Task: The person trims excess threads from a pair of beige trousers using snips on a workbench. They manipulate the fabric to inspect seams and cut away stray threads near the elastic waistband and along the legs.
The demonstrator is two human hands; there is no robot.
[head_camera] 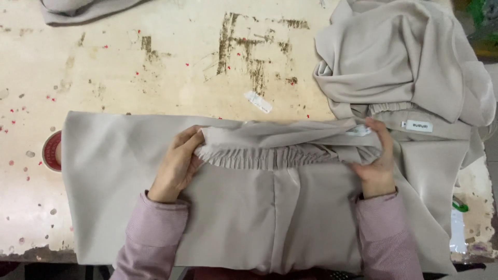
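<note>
— How are the hands posed?
— The elastic waistband [280, 155] of the beige trousers [233, 218], laid on the worn table [155, 67], is pinched at each end: left hand [176, 166] fingers curled, right hand [377, 163] fingers closed together.

Both forearms come in from the bottom edge, angled slightly inward, each in a pink fine-striped sleeve w/ the cuff at the wrist. Left hand [176, 166] lies palm down, wrist bent a little, fingers curled toward the centre, thumb on top near the index finger (a pinch grip). Right hand [377, 161] stands more on edge, fingers curved over to the left, thumb side up, also closed in a grasp. Hands are well apart, approx. level w/ each other.
</note>
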